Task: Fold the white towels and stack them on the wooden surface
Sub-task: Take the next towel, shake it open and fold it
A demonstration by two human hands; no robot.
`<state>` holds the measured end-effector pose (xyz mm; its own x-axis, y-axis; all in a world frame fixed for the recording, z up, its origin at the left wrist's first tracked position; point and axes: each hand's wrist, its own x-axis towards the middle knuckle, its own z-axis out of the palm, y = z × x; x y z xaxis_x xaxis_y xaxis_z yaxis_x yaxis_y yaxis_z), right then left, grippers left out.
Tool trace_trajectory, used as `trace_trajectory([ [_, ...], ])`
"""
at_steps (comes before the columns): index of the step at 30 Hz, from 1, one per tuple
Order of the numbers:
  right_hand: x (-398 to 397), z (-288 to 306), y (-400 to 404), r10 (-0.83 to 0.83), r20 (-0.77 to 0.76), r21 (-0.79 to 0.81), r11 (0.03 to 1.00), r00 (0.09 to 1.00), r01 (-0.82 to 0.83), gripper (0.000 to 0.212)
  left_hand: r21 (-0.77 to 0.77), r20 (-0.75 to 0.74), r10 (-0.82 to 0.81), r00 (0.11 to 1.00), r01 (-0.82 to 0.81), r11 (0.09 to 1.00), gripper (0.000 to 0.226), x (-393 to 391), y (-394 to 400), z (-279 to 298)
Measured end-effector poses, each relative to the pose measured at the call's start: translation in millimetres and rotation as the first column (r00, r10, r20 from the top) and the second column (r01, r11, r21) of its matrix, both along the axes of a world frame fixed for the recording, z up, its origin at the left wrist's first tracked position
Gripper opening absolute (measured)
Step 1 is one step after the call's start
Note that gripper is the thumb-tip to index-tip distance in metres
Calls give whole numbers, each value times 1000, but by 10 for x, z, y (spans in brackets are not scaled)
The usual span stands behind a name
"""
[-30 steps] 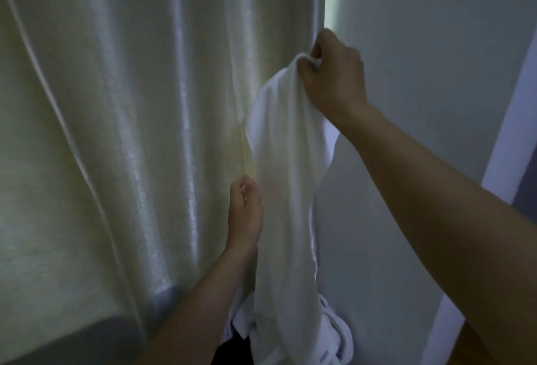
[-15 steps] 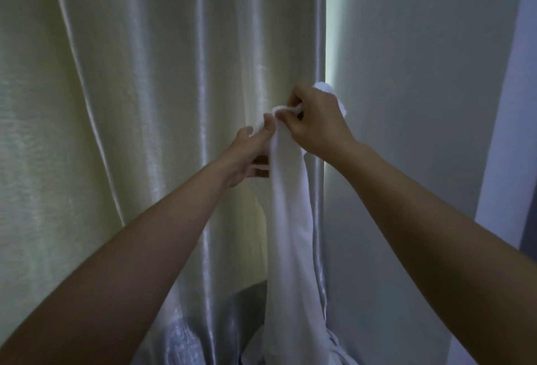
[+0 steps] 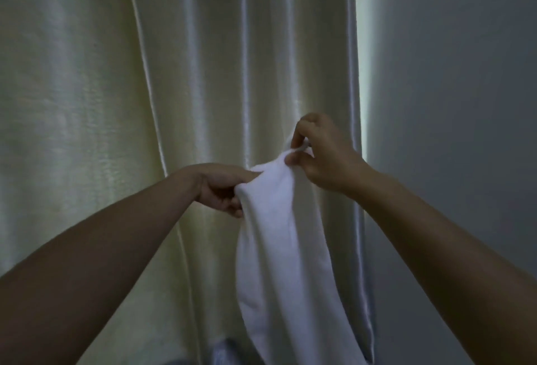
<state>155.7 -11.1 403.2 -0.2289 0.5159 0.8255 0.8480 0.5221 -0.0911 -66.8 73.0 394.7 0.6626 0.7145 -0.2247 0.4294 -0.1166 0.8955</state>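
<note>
Both hands pinch the top edge of a white towel [image 3: 282, 242], left hand [image 3: 220, 190] beside right hand [image 3: 322, 155], before a cream curtain [image 3: 203, 74]

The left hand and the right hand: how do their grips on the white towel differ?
The right hand pinches the white towel at its top corner, higher up; the left hand grips the edge lower, to the left. The right hand's fingers point down; the left hand's point sideways. Both hold the same hanging towel.
</note>
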Motion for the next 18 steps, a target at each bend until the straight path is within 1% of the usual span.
trace_trajectory([
  [2,-111,42,25,9,20,44,999,1000,-10,22,111,134,63,989,-78,991,41,-215,-66,142],
  [3,-159,62,34,-1,9,61,998,1000,0,27,170,174,87,981,-117,978,49,-330,-111,232],
  [4,-221,79,38,-17,-12,75,997,1000,18,35,226,212,110,971,-158,961,51,-445,-172,326],
  [6,-396,108,38,-60,-70,133,989,996,69,53,310,289,147,946,-238,920,45,-672,-321,516],
  [8,-591,139,26,-86,-176,155,981,981,114,63,382,331,168,929,-295,876,37,-880,-503,673],
  [9,-687,159,7,-106,-220,138,981,970,139,61,416,339,175,924,-314,853,35,-989,-593,736],
  [10,-779,182,-13,-142,-234,120,977,962,174,51,448,338,183,923,-329,831,35,-1100,-674,786],
  [12,-950,239,-71,-222,-178,53,971,959,234,19,479,340,207,917,-359,801,35,-1348,-832,843],
  [13,-1038,263,-109,-212,-154,-13,977,965,212,19,475,354,225,908,-382,793,36,-1485,-903,841],
  [15,-1211,279,-163,-103,-177,-197,978,979,68,24,436,398,275,875,-444,783,36,-1785,-1017,786],
  [17,-1387,239,-179,9,-235,-321,943,972,-87,19,372,432,326,841,-495,785,39,-2117,-1104,664],
  [18,-1471,200,-172,36,-266,-365,921,963,-135,18,335,443,348,826,-513,791,43,-2295,-1136,593],
])
